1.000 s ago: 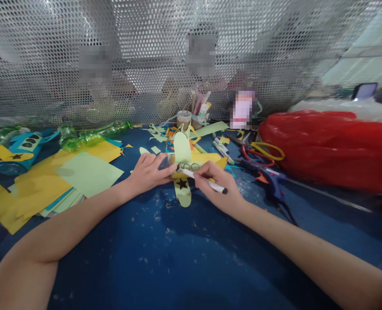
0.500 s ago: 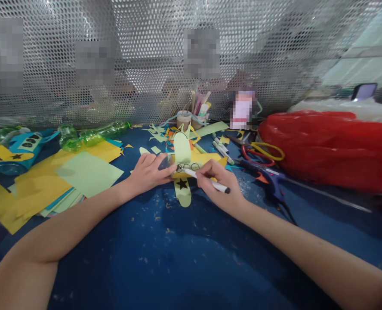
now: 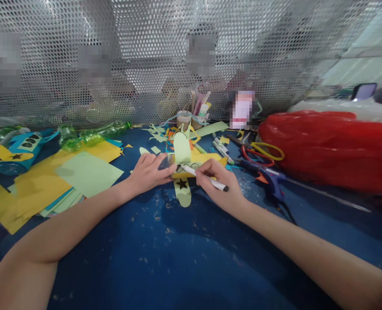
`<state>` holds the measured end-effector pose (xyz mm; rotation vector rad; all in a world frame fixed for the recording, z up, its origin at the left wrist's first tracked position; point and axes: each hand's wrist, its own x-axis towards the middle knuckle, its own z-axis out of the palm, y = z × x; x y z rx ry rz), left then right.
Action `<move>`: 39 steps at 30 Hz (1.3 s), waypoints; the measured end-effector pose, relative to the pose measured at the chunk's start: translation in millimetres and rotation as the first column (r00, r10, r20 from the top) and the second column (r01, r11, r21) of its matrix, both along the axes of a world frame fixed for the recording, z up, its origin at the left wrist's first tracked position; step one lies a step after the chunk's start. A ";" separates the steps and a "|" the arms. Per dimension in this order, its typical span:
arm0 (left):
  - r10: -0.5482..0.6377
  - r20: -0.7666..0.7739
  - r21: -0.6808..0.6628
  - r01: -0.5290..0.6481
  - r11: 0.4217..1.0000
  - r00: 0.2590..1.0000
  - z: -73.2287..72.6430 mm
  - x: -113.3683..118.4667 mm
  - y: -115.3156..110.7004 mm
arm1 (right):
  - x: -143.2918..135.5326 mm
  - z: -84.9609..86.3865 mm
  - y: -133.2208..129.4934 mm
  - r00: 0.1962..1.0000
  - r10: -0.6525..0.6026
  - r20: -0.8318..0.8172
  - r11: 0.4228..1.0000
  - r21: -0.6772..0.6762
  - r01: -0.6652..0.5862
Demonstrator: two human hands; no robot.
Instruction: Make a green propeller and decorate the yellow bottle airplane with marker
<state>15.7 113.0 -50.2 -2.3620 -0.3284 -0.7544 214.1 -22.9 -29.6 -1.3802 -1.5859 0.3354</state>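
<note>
A toy plane with a yellow paper-wrapped body lies on the blue table. Its pale green wings stick out to both sides, and the near one bears a black star. Black rounded outlines run along the yellow side. My left hand grips the plane's left end, part of which looks like clear plastic. Held in my right hand is a white marker with a black end, its tip at the leftmost outline, which has dark ink in it.
Coloured paper sheets and green plastic bottles lie left, beside a blue toy plane. Paper scraps and markers lie behind. Right are scissors, a glue gun and a red bag. Perforated metal stands behind.
The marker tip has shifted very slightly at the leftmost outline, which looks darker now. My left hand and the plane have stayed in place.
</note>
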 end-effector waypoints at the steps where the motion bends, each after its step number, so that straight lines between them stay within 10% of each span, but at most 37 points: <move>1: -0.003 -0.001 -0.005 0.003 1.000 1.000 -0.3 -0.2 0.1 | -0.1 0.3 0.0 1.000 -0.006 0.001 1.000 -0.002 0.006; 39: 0.007 0.008 -0.005 -0.007 1.000 1.000 0.5 0.4 -1.4 | 2.5 -2.1 1.4 1.000 -0.029 0.013 1.000 -0.003 0.029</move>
